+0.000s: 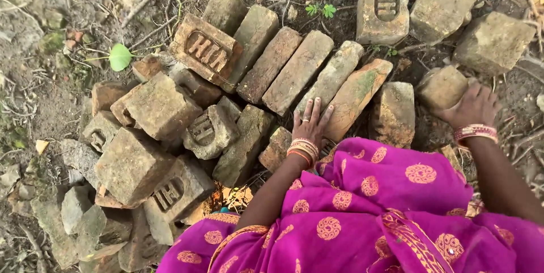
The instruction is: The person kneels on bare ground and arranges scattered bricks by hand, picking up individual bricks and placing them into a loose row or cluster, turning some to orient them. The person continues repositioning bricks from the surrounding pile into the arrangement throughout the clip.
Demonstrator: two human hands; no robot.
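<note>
My left hand [309,123] lies flat, fingers spread, on a long weathered brick [354,96] with green patches that leans in a row of bricks. My right hand [473,106] is wrapped around a rounded broken brick piece [441,87] on the ground at the right. Bangles ring both wrists. A bright pink cloth with orange round patterns [368,216] covers my lap at the bottom of the view.
A heap of old bricks [153,137], some with stamped recesses, fills the left and middle. More brick lumps [493,41] lie at the upper right. Bare soil with dry twigs, small stones and a green leaf [119,56] surrounds them.
</note>
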